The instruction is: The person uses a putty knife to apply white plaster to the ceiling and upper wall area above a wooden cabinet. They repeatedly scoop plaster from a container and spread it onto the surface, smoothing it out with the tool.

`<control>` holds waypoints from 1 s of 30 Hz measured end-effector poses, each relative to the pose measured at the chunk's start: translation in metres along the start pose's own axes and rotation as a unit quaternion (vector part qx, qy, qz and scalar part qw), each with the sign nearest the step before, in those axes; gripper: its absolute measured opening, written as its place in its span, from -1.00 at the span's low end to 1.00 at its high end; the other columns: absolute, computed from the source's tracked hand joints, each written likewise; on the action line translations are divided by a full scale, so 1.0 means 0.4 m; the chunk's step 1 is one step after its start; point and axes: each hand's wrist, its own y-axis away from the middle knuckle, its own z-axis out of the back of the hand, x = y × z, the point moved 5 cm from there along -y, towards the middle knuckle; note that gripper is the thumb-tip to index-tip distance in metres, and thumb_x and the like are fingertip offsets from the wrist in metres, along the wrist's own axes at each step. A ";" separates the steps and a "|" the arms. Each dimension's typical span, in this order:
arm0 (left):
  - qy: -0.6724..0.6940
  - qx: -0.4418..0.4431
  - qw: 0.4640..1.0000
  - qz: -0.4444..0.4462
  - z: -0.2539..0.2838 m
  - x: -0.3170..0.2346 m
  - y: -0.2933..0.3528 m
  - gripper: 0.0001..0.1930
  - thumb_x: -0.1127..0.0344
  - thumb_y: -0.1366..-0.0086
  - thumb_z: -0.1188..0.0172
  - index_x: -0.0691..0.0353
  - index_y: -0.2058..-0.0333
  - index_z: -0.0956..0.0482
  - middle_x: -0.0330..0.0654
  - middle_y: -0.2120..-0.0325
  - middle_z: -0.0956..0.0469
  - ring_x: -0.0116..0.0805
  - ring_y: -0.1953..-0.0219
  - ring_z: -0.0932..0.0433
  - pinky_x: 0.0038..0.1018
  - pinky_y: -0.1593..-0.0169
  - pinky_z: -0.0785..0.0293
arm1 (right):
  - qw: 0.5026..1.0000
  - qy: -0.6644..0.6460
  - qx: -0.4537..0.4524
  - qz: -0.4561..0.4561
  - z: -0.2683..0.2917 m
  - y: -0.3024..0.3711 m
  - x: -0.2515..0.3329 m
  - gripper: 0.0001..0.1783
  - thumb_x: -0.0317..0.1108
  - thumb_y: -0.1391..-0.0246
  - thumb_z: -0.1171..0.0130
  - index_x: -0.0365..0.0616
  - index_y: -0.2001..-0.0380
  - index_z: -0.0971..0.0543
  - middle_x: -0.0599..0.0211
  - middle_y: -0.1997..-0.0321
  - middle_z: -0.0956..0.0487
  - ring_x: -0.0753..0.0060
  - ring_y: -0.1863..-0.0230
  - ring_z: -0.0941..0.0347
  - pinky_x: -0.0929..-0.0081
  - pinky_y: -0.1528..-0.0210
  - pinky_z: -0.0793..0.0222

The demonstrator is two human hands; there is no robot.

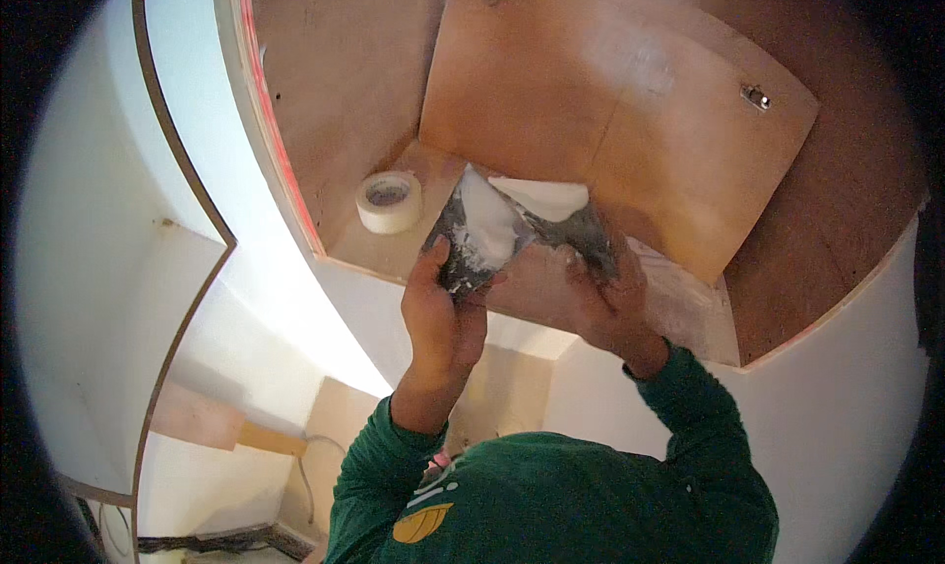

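My left hand [440, 313] grips a flat metal blade [463, 254] loaded with white putty [487, 219]. My right hand [581, 288] holds a second putty-smeared blade [586, 231], which meets the first one. A thick lump of white putty [546, 198] lies on its edge. Both hands are raised inside an open plywood cabinet compartment, just in front of a loose plywood panel [610, 121] leaning against the back. Green sleeves cover both my forearms.
A roll of white masking tape [390, 202] lies on the compartment's plywood floor [394, 254], left of my hands. White painted cabinet edges [285, 219] frame the opening. A small metal fitting [755, 96] is fixed on the panel. Lower shelves sit below left.
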 end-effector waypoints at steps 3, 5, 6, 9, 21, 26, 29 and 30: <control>-0.053 0.030 0.998 -0.015 0.015 0.012 0.025 -0.68 0.29 -0.45 0.03 0.33 -0.07 -0.45 -0.13 0.13 -0.61 -0.28 0.17 -0.61 -0.38 0.26 -0.56 | 0.992 0.065 0.027 0.104 -0.039 0.036 -0.014 -0.50 -0.35 -0.28 -0.05 -0.22 -0.25 -0.37 -0.06 -0.24 -0.46 0.00 -0.29 -0.37 0.23 -0.28 -0.33; -0.108 0.042 0.993 -0.028 0.036 -0.007 0.035 -0.68 0.29 -0.44 0.02 0.34 -0.07 -0.45 -0.13 0.12 -0.61 -0.28 0.14 -0.60 -0.38 0.27 -0.55 | 0.979 0.126 0.047 0.155 -0.075 0.045 -0.030 -0.49 -0.41 -0.26 -0.04 -0.17 -0.28 -0.36 -0.07 -0.28 -0.42 -0.06 -0.32 -0.33 0.20 -0.30 -0.31; -0.122 0.053 0.990 -0.037 0.034 -0.024 0.043 -0.67 0.28 -0.45 0.02 0.34 -0.08 -0.43 -0.11 0.10 -0.59 -0.27 0.11 -0.60 -0.37 0.24 -0.56 | 0.976 0.154 0.068 0.138 -0.075 0.036 -0.049 -0.48 -0.44 -0.24 -0.04 -0.14 -0.28 -0.37 -0.08 -0.27 -0.43 -0.08 -0.30 -0.35 0.20 -0.31 -0.32; -0.148 0.080 0.979 -0.111 0.009 -0.064 0.068 -0.65 0.26 -0.46 0.00 0.36 -0.09 -0.41 -0.07 0.08 -0.57 -0.28 0.08 -0.58 -0.35 0.16 -0.59 | 0.980 0.170 0.090 0.049 -0.031 0.030 -0.122 -0.46 -0.53 -0.21 -0.04 -0.12 -0.28 -0.38 -0.08 -0.22 -0.47 -0.05 -0.23 -0.42 0.14 -0.26 -0.37; -0.663 0.395 0.395 -0.499 0.112 -0.034 0.060 -0.59 0.23 -0.47 0.07 0.33 -0.17 -0.37 0.13 -0.12 -0.48 0.07 -0.06 -0.55 -0.10 -0.09 -0.53 | 0.612 -0.749 0.090 -0.237 -0.077 0.164 -0.172 -0.53 -0.25 -0.23 -0.05 -0.25 -0.15 -0.42 0.17 0.16 -0.63 0.28 0.30 -0.59 0.39 0.36 -0.53; -0.451 0.187 0.848 -0.207 0.177 -0.016 -0.039 -0.58 0.22 -0.44 0.01 0.32 -0.17 -0.38 0.02 -0.03 -0.55 -0.03 0.01 -0.59 -0.13 0.03 -0.60 | 0.944 -0.322 -0.014 -0.069 0.035 0.136 -0.147 -0.44 -0.34 -0.30 -0.03 -0.18 -0.33 -0.25 0.10 -0.29 -0.42 0.04 -0.26 -0.40 0.17 -0.35 -0.29; -0.193 0.076 0.978 0.019 0.164 0.037 -0.065 -0.57 0.23 -0.42 -0.05 0.37 -0.16 -0.40 -0.07 0.00 -0.55 -0.18 0.04 -0.59 -0.27 0.14 -0.65 | 0.986 0.048 0.058 0.147 0.027 0.102 -0.029 -0.34 -0.42 -0.25 -0.02 -0.10 -0.41 -0.17 0.03 -0.36 -0.30 -0.03 -0.31 -0.33 0.17 -0.39 -0.25; -0.223 0.104 0.969 -0.026 0.123 0.053 -0.052 -0.62 0.30 -0.43 -0.03 0.38 -0.13 -0.43 -0.08 0.04 -0.57 -0.20 0.10 -0.61 -0.38 0.22 -0.66 | 0.964 0.153 0.077 0.205 -0.005 0.105 -0.045 -0.36 -0.38 -0.29 0.05 -0.04 -0.43 -0.15 0.05 -0.42 -0.23 -0.06 -0.32 -0.31 0.16 -0.41 -0.21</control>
